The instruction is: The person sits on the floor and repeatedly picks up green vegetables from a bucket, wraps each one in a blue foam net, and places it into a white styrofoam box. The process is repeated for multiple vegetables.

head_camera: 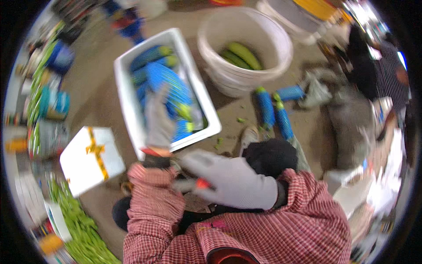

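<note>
My left hand (pixel 159 122), in a grey-white glove, reaches into a white foam box (pixel 206 114). Its fingers lie over long green gourds in blue foam netting (pixel 168 82); blur hides whether they grip one. In front of my body is my gloved right hand (pixel 230 178), its fingers pointing left near my left wrist. A small red patch shows by its thumb, but I cannot tell if it belongs to the glove or to something held. More netted gourds (pixel 265 107) lie on the floor to the right.
Beyond the box stands a white bucket (pixel 221 77) with bare green gourds (pixel 244 54) in it. A taped white foam lid or box (pixel 85 161) is at left, near a heap of long green vegetables (pixel 79 224). A grey sack (pixel 349 122) and people (pixel 389 72) are at right.
</note>
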Demonstrator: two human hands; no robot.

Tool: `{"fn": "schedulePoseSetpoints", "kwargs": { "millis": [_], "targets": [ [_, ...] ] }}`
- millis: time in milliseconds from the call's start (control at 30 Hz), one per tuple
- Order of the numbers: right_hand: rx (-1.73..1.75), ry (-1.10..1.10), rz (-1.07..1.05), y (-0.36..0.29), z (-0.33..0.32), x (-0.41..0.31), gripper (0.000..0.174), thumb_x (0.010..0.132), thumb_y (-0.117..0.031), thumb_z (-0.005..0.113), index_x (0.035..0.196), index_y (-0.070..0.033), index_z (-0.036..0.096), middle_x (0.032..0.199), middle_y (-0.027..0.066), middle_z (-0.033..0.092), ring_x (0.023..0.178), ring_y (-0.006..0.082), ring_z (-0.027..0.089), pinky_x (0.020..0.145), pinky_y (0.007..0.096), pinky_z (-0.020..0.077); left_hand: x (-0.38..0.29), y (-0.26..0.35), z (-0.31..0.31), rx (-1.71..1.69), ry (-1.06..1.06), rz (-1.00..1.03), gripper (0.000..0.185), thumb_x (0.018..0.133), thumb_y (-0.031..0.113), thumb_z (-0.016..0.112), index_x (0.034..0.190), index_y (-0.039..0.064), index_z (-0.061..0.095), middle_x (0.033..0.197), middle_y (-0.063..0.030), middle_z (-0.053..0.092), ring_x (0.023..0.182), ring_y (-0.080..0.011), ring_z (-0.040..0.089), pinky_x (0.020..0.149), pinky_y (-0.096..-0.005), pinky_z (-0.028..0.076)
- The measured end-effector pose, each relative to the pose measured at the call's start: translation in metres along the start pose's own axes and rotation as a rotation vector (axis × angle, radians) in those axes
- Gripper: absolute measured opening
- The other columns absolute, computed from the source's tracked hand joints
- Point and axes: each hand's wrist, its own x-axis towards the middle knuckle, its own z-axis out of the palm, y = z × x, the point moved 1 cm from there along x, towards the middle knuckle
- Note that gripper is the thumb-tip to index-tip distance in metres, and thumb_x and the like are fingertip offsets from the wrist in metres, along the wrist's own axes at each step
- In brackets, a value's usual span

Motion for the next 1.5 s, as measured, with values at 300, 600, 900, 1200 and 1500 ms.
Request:
{"fn": "schedulePoseSetpoints", "kwargs": {
  "millis": [300, 600, 900, 1200, 1500],
  "targets": [
    [0.414, 0.255, 0.108, 0.068, -0.096, -0.055, 0.042, 0.092, -0.024, 0.063, 0.128, -0.002, 0.057, 0.118, 0.017, 0.065, 0.088, 0.0235, 0.069, 0.076, 0.0325, 0.0552, 0.179, -0.094, 0.021, 0.558, 0.227, 0.109, 0.087, 0.09, 0.044, 0.065, 0.153, 0.003, 0.021, 0.145, -0.0224, 0.04, 0.127, -0.0324, 0.047, 0.106, -0.0393, 0.039],
    [0.237, 1.349, 0.952, 0.396, -0.078, -0.181, 0.041, 0.087, -0.017, 0.069, 0.125, -0.004, 0.061, 0.104, 0.009, 0.07, 0.091, 0.0197, 0.066, 0.079, 0.032, 0.0529, 0.194, -0.103, 0.008, 1.252, 0.331, 0.154, 0.092, 0.095, 0.059, 0.045, 0.151, -0.008, 0.013, 0.155, -0.0296, 0.02, 0.144, -0.0411, 0.022, 0.118, -0.0414, 0.021],
    [-0.433, 0.494, 1.351, 0.455, -0.01, -0.204, 0.086, 0.067, -0.032, 0.082, 0.139, -0.006, 0.042, 0.122, 0.0186, 0.06, 0.11, 0.0358, 0.06, 0.089, 0.0451, 0.0511, 0.108, -0.066, 0.043, 1.078, 0.032, 0.194, 0.078, 0.095, 0.041, 0.057, 0.149, -0.005, 0.024, 0.152, -0.0288, 0.029, 0.137, -0.0397, 0.036, 0.112, -0.041, 0.032],
    [0.855, 0.97, 0.607, 0.284, -0.027, -0.182, 0.066, 0.077, -0.012, 0.076, 0.134, 0.003, 0.047, 0.115, 0.01, 0.064, 0.101, 0.019, 0.063, 0.088, 0.0327, 0.0504, -0.064, -0.028, 0.114, 0.532, -0.097, 0.073, 0.056, 0.099, 0.014, 0.052, 0.15, 0.004, 0.032, 0.141, -0.0157, 0.049, 0.124, -0.0213, 0.051, 0.103, -0.0319, 0.041],
    [0.657, 0.788, 0.075, 0.168, -0.074, -0.037, 0.053, 0.092, -0.012, 0.062, 0.139, 0.006, 0.046, 0.125, 0.0133, 0.061, 0.111, 0.015, 0.057, 0.095, 0.0268, 0.0449, -0.074, -0.005, 0.111, 0.005, 0.154, 0.175, 0.092, 0.079, 0.008, 0.075, 0.15, -0.002, 0.018, 0.126, -0.0133, 0.054, 0.106, -0.0194, 0.057, 0.093, -0.0321, 0.049]
  ]
}}
